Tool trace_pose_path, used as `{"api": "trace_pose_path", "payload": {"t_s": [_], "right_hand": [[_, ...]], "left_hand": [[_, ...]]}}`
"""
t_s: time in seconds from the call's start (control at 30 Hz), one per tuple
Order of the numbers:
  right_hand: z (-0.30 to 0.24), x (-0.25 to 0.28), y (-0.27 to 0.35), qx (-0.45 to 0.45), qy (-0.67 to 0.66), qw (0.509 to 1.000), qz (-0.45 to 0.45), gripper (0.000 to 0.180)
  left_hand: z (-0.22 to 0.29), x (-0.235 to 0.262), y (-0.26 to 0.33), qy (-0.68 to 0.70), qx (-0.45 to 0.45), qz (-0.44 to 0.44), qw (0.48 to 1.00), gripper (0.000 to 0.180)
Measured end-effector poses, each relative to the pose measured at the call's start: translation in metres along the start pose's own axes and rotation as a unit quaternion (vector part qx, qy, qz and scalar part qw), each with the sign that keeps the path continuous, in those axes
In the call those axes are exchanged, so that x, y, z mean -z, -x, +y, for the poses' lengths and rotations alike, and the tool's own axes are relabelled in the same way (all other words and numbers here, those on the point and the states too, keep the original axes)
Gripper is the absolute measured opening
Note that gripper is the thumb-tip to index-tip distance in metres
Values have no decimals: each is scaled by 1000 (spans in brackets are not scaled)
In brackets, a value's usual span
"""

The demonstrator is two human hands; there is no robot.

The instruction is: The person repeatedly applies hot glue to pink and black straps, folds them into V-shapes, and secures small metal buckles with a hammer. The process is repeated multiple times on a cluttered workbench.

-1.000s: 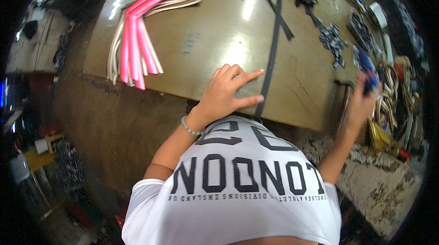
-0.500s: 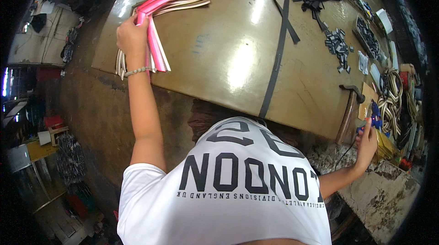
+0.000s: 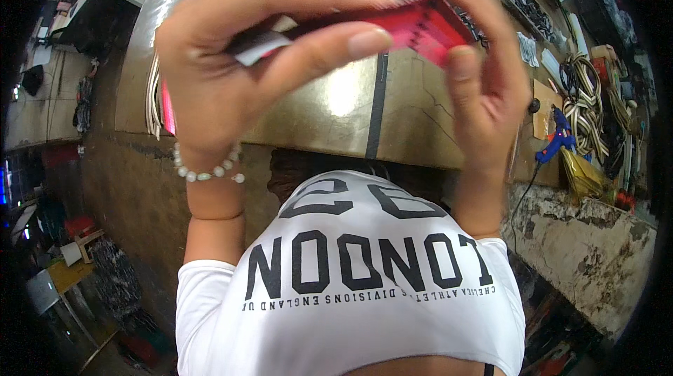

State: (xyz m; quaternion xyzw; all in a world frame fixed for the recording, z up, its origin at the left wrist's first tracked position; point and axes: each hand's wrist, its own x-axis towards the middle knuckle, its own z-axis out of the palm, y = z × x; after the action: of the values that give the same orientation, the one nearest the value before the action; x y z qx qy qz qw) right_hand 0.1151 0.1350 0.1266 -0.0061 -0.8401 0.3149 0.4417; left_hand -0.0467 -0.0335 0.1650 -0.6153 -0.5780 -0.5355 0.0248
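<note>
Both hands now come up close together: left hand (image 3: 231, 60) and right hand (image 3: 484, 74) pinch the pink strap (image 3: 413, 22) tight, lifted above the brown surface (image 3: 308, 123), ready for work.

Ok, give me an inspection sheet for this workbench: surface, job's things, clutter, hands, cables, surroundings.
Surface: worn brown table, glare patch, one black strap lying across it.
Job's things: pink strip held up close to the camera by both hands.
Clutter: pink and cream strips at the left edge; striped webbing coil at right.
Grippers: left hand and right hand both pinch the strip.
Cables: blue glue gun with a dark cord hanging.
Surroundings: chipped wall ledge at right.
</note>
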Motion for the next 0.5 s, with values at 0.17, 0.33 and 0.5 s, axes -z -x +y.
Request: {"api": "trace_pose_path", "payload": {"t_s": [0.17,0.33,0.5], "right_hand": [[7,-15,35,-395,-208,895,27,28],[54,-40,75,-376,-10,926,-39,20],[68,-44,90,-338,39,938,-59,19]], "left_hand": [[-33,-56,18,82,312,-1,947,20],[-83,-104,54,-62,329,-100,937,17],[-82,-109,72,-126,209,-24,969,19]]}}
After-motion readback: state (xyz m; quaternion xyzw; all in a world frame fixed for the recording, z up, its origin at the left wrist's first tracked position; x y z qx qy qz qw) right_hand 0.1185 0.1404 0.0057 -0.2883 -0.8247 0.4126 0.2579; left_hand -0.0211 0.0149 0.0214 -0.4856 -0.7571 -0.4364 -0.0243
